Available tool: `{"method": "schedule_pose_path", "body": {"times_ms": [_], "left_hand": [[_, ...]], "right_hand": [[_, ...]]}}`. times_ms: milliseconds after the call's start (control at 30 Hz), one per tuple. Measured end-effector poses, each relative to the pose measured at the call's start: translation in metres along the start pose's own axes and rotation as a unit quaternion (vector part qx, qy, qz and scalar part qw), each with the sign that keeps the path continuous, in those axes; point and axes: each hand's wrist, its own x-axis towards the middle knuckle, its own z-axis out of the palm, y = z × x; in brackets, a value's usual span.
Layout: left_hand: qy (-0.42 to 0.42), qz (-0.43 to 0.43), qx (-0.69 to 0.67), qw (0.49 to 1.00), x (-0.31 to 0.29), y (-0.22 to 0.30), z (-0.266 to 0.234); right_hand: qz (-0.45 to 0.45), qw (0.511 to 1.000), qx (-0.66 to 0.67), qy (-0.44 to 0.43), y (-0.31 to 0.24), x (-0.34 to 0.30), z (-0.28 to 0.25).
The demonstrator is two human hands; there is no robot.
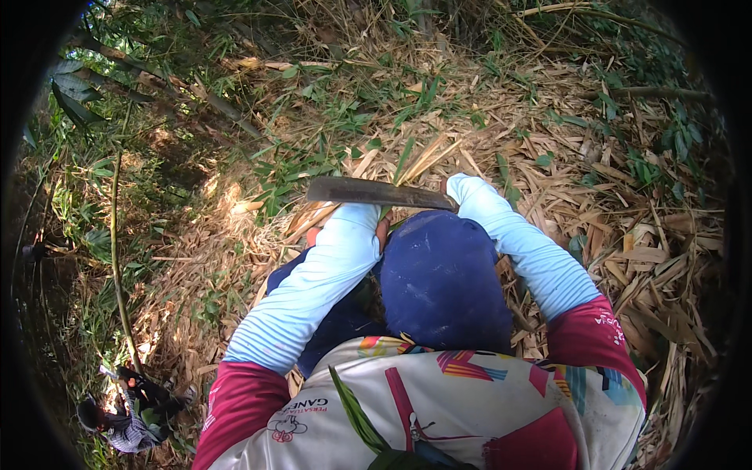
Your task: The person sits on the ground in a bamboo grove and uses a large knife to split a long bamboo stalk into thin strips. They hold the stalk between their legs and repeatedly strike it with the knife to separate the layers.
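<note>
A machete [376, 192] with a broad dark blade lies crosswise in front of my raised knee [446, 274], which is covered in dark blue cloth. Its wide end points left. At its narrow right end is my right hand [444, 186], closed on it and mostly hidden by the light blue sleeve. My left hand [382, 233] is low against the left side of the knee, below the blade. Little of it shows past the sleeve, and its fingers are hidden. A thin green strip [385, 212] shows just above it. Pale split strips [429, 160] lie beyond the blade.
Dry bamboo leaves and husks [548, 141] cover the ground, with green shoots among them. A slim upright stem [117, 258] and leaning bamboo poles [196, 90] stand to the left. Another person [133, 415] is at the lower left. A long green leaf [356, 411] crosses my shirt.
</note>
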Motion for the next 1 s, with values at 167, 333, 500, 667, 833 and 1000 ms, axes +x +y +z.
{"method": "schedule_pose_path", "body": {"times_ms": [167, 333, 500, 667, 833, 1000], "left_hand": [[0.118, 0.018, -0.018, 0.993, -0.002, -0.001, 0.009], [0.098, 0.042, -0.144, 0.984, 0.003, 0.002, 0.000], [0.092, -0.003, -0.283, 0.955, 0.013, -0.010, 0.037], [0.080, -0.027, -0.270, 0.959, 0.020, -0.028, 0.061], [0.035, -0.048, -0.449, 0.892, 0.013, -0.028, 0.052], [-0.026, 0.036, -0.026, 0.999, -0.002, 0.001, 0.002]], "right_hand": [[0.062, 0.995, -0.040, -0.071, -0.016, 0.006, -0.017], [0.028, 0.998, 0.047, 0.039, -0.033, -0.030, -0.030], [0.024, 0.990, -0.077, -0.114, -0.028, 0.014, -0.025], [-0.076, 0.995, -0.038, -0.052, -0.027, 0.004, -0.024], [-0.033, 0.987, -0.097, -0.125, -0.007, 0.032, -0.008], [-0.006, 0.987, -0.122, -0.104, 0.000, 0.032, -0.004]]}}
